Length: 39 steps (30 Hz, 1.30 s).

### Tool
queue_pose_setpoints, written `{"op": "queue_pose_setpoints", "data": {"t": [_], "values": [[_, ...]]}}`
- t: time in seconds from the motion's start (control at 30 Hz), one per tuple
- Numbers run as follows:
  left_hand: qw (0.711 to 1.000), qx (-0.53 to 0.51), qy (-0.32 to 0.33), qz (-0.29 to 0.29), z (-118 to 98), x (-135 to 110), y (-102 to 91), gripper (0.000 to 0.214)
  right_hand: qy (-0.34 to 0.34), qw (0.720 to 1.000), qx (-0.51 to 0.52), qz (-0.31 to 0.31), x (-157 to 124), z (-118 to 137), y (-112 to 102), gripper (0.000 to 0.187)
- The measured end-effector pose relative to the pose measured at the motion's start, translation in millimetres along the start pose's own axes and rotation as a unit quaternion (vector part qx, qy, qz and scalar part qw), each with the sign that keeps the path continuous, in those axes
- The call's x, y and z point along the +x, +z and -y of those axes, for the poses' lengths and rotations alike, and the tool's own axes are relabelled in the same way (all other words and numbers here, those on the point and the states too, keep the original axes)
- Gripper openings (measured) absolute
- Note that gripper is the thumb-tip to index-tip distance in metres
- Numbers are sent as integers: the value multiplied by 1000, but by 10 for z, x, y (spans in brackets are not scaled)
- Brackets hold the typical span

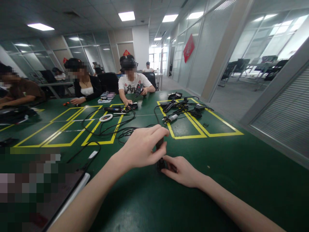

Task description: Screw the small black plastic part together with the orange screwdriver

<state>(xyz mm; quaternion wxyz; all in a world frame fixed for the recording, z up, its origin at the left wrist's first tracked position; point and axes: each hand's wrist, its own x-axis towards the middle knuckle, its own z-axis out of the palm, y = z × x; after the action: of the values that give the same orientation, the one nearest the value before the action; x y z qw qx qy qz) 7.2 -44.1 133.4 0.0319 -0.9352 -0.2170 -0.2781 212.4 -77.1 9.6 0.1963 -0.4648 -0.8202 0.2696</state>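
My left hand (145,145) is closed around an upright dark handle (159,143) with a touch of red, mostly covered by the fingers. Low on the green table, my right hand (182,170) pinches a small black part (160,165) between thumb and fingers. The part sits directly below the handle. I cannot tell whether the two are one piece or only touching.
Yellow tape outlines (189,138) mark the green table (217,193). Beyond my hands lie black cables (127,130), a grey plug-like piece (171,118) and a white ring (106,117). A laptop-like device (70,196) is at left. Across, a person (135,83) holds a power drill (138,89).
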Motion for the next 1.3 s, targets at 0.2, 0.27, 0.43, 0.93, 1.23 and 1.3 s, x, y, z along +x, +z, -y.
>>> {"op": "queue_pose_setpoints", "data": {"t": [0.2, 0.27, 0.43, 0.93, 1.23, 1.3], "values": [[1000, 18, 6, 4, 13, -23, -1, 12, -5, 1000, -6, -6, -5, -15, 17, 16], [1000, 10, 5, 9, -2, -16, -14, 12, -9, 1000, -7, -6, -5, -18, 22, 17], [1000, 5, -13, 0, -23, -5, -10, 19, -4, 1000, -6, 1, -4, 12, 2, 18], [1000, -2, 10, -15, -15, -27, 0, 12, -2, 1000, 2, -1, -3, 14, -2, 16], [1000, -1, 4, -17, -2, -11, 3, 8, 2, 1000, -3, 3, 0, 23, -17, 19], [1000, -6, 1, -13, 4, -18, 14, 10, 4, 1000, -7, 5, -2, 32, -19, 19]]}}
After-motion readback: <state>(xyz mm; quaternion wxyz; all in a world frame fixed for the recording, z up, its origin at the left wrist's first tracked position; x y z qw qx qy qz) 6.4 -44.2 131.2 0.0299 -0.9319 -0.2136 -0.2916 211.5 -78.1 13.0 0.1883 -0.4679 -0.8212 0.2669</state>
